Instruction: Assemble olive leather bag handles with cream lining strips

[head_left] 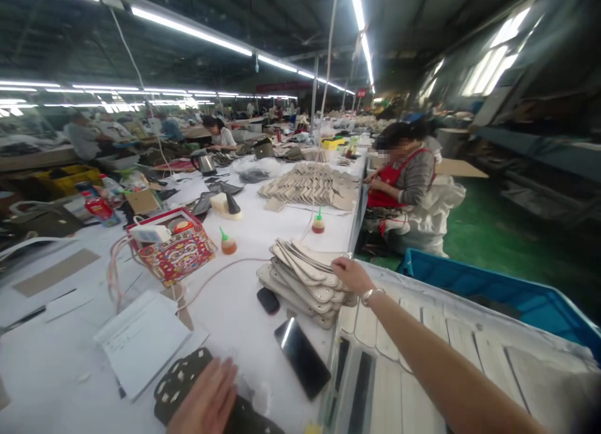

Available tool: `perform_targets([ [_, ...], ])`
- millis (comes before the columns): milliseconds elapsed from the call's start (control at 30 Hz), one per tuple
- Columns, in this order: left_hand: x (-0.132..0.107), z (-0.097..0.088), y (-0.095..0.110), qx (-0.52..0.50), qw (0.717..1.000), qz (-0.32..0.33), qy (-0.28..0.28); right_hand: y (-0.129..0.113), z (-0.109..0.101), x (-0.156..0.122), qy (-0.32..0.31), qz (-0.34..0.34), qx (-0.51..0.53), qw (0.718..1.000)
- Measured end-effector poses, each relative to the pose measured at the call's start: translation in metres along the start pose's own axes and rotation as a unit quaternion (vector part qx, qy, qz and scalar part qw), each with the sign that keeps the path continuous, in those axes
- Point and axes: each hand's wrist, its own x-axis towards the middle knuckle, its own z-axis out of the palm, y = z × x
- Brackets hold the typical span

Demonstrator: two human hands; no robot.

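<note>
My right hand (348, 275) reaches out to a stack of cream, curved flat pieces (300, 277) with small holes or studs along their edges. Its fingers are closed at the right end of the upper pieces; the fingertips are partly hidden. Low in the view, my left hand (206, 393) lies with fingers stretched out over a dark green piece (181, 381) with pale spots along its edge. Between the hands are a black phone (303, 357) and a black computer mouse (268, 301). Left of them lies a white paper pad (143, 340).
Rows of cream strips (422, 334) cover the right side. Two green-tipped bottles (228, 243) and a patterned box (176, 252) stand on the white table. Farther back lie many beige pieces (310, 185). A blue bin (498, 290) and a seated person (404, 165) are at right.
</note>
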Motion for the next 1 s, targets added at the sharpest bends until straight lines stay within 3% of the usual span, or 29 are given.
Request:
perform_targets([
  [67,0.020,0.061,-0.023,0.000,0.995,-0.097,-0.033,0.036,-0.007,0.032,0.022,0.040,-0.045,0.998],
  [100,0.031,0.088,-0.035,0.014,0.991,-0.116,-0.063,0.053,-0.006,0.045,0.023,0.055,-0.065,0.996],
  [133,0.043,0.112,-0.046,0.034,0.989,-0.134,-0.054,0.067,-0.005,0.055,0.020,0.065,-0.083,0.994],
  [200,0.066,0.146,-0.063,0.055,0.988,-0.142,-0.038,0.090,0.002,0.072,0.008,0.072,-0.113,0.991],
  [267,0.086,0.165,-0.074,0.062,0.988,-0.133,-0.037,0.105,0.010,0.088,-0.002,0.068,-0.136,0.988],
  [500,0.122,0.193,-0.087,0.055,0.995,-0.068,-0.044,0.108,0.057,0.150,-0.043,-0.005,-0.169,0.985],
  [633,0.133,0.201,-0.092,0.063,0.995,-0.050,-0.057,0.106,0.081,0.173,-0.103,0.004,-0.187,0.977],
  [767,0.141,0.203,-0.087,0.076,0.994,-0.063,-0.041,0.111,0.080,0.186,-0.175,0.048,-0.207,0.961],
  [1000,0.143,0.208,-0.076,0.071,0.995,-0.055,-0.048,0.114,0.066,0.183,-0.225,0.058,-0.141,0.962],
])
